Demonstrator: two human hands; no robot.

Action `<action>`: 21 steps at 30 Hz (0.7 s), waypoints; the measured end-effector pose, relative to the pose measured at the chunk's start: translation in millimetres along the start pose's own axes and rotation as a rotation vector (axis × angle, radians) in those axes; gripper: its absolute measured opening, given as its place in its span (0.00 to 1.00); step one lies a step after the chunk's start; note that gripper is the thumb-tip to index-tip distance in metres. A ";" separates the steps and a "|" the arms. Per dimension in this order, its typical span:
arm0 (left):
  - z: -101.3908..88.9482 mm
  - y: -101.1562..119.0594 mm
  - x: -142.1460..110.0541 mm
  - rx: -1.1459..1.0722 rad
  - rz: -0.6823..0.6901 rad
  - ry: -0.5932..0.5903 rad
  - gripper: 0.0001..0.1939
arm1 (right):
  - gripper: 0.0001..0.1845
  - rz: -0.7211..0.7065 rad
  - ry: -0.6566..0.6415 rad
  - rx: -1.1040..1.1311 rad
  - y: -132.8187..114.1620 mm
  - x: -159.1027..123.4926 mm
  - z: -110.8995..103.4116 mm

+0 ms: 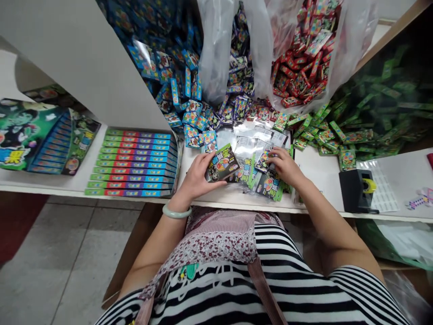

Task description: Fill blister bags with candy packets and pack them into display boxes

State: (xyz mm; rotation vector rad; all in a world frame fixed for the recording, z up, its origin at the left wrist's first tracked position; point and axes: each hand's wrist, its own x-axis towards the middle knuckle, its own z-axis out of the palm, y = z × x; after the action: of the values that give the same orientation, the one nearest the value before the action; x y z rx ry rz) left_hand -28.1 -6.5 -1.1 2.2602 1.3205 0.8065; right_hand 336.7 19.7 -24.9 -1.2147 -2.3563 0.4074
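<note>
My left hand (200, 175) is closed around a dark flat box (223, 163) with a green edge and colourful print, thumb along its lower side. In the fingers of my right hand (283, 166) is a small purple candy box (263, 160), held over the pile of packaging. Under and between both hands lie flat green-and-black printed packs (269, 186) with clear plastic windows (248, 143). A green bangle (177, 212) circles my left wrist.
Stacked multicoloured boxes (130, 164) stand to the left, beside a green display box (32, 135). Loose blue boxes (192, 108), red boxes (299, 81) in a plastic bag and green boxes (324, 133) heap at the back. A tape dispenser (358, 189) sits right, near the white table's front edge.
</note>
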 end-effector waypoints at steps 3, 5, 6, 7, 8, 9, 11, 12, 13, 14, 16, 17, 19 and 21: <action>1.9 -1.9 -1.3 -0.005 0.018 -0.002 0.49 | 0.16 0.143 0.049 -0.021 -9.2 -9.0 -7.7; 4.5 -1.7 0.1 -0.010 0.037 -0.012 0.50 | 0.25 0.262 0.039 -0.062 -18.3 -10.0 -6.7; 6.0 -1.1 1.4 -0.013 0.047 -0.022 0.50 | 0.34 0.303 0.007 -0.086 -22.5 -8.9 -4.6; 7.4 -0.3 2.7 -0.015 0.058 -0.031 0.50 | 0.40 0.328 -0.029 -0.105 -26.0 -7.3 -2.2; 8.6 0.4 4.0 -0.016 0.067 -0.043 0.51 | 0.42 0.344 -0.055 -0.115 -28.8 -5.4 -0.3; 9.5 1.1 5.0 -0.015 0.075 -0.052 0.51 | 0.42 0.353 -0.059 -0.111 -31.1 -3.6 0.3; 10.1 1.9 5.9 -0.006 0.090 -0.064 0.52 | 0.37 0.336 0.007 -0.055 -36.0 -1.0 -4.7; 10.0 2.1 6.0 -0.001 0.096 -0.068 0.52 | 0.36 0.303 0.054 -0.008 -39.3 -0.1 -10.6; 9.6 2.4 6.0 0.002 0.100 -0.073 0.52 | 0.36 0.253 0.090 0.045 -43.6 0.8 -18.5; 9.1 2.8 6.1 0.001 0.103 -0.082 0.52 | 0.37 0.188 0.101 0.095 -48.8 1.9 -27.6; 8.5 4.3 6.8 -0.008 0.110 -0.104 0.51 | 0.39 0.054 0.032 0.156 -61.0 6.0 -46.6; 8.3 5.5 7.5 -0.014 0.116 -0.116 0.51 | 0.39 0.001 -0.034 0.160 -67.0 9.0 -54.7; 8.0 8.3 9.1 -0.019 0.136 -0.141 0.50 | 0.39 -0.072 -0.168 0.142 -76.2 16.1 -66.0; 7.3 10.6 10.2 -0.014 0.160 -0.169 0.49 | 0.39 -0.117 -0.270 0.116 -79.8 23.2 -70.3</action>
State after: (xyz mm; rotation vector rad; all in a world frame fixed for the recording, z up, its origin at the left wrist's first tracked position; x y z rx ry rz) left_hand -12.4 -2.9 2.5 2.3872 1.0665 0.6576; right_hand 306.6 -2.9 77.3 -1.0168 -2.5728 0.6959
